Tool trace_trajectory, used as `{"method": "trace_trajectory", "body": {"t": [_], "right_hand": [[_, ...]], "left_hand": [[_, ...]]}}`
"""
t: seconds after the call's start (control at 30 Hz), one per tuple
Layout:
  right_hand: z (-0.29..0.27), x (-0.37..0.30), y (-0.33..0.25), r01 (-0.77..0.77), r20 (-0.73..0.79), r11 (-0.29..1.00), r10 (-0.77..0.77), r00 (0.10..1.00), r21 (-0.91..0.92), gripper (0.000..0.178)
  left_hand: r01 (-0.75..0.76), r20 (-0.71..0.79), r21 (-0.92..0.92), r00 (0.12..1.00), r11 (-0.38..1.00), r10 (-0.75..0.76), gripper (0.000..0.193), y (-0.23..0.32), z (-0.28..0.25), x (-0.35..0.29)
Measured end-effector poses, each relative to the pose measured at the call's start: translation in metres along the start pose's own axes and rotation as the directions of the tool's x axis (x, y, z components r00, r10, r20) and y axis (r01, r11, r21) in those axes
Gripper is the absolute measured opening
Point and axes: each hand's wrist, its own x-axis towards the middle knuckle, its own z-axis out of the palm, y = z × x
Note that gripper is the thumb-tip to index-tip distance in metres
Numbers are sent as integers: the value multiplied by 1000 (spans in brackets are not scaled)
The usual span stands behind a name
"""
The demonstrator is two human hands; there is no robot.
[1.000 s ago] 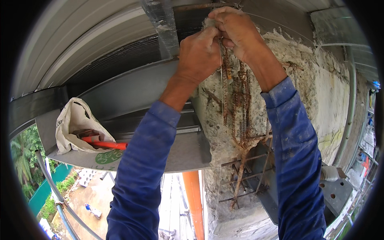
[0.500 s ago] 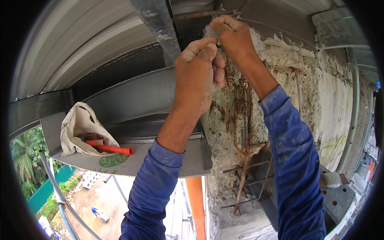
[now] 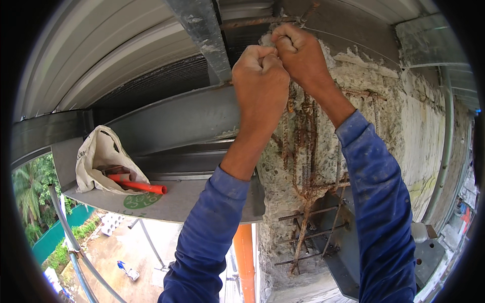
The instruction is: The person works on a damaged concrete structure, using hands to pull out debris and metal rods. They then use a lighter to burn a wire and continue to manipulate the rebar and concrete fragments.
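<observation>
My left hand (image 3: 260,83) is raised at the top centre, its back toward me and the fingers curled into a pinch. Right beside it, my right hand (image 3: 305,58) is also closed, thumb pressed against the bent fingers. Their fingertips nearly meet, and whatever is between them is too small or hidden to name. Both hands are up against the chipped top of a rough concrete column (image 3: 374,146). Just above them a rusty steel bar (image 3: 255,21) runs sideways. Below lie exposed rusty bars (image 3: 304,136) in the broken concrete. A thin pale line crosses the dark beam (image 3: 348,38) behind my right hand.
A pale cloth bag (image 3: 93,166) with a red tube (image 3: 144,187) rests on a grey ledge (image 3: 212,209) at left. A metal strut (image 3: 199,35) slants down beside my left hand. Protruding bars (image 3: 316,233) and a steel bracket (image 3: 348,267) sit below. The ground (image 3: 106,262) lies far beneath.
My left hand has shifted right and rolled over, so its back now faces me and its fingers are tucked away. The right hand has moved slightly right and down, still closed.
</observation>
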Motion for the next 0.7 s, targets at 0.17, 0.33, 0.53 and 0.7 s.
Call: {"method": "trace_trajectory", "body": {"t": [0.17,0.33,0.53,0.7], "right_hand": [[-4,0,0,39,30,997,-37,999,-69,17],[-9,-11,-3,179,80,968,-168,983,-173,14],[-16,-11,-2,169,105,963,-149,983,-211,9],[-22,-10,-3,122,109,963,-98,989,-241,9]], "left_hand": [[-74,-13,103,997,992,75,17,-1,-1,4],[-103,2,150,995,983,104,18,6,3,13],[-84,31,214,996,973,80,19,11,5,15],[-159,43,185,987,970,154,18,-4,-2,28]]}}
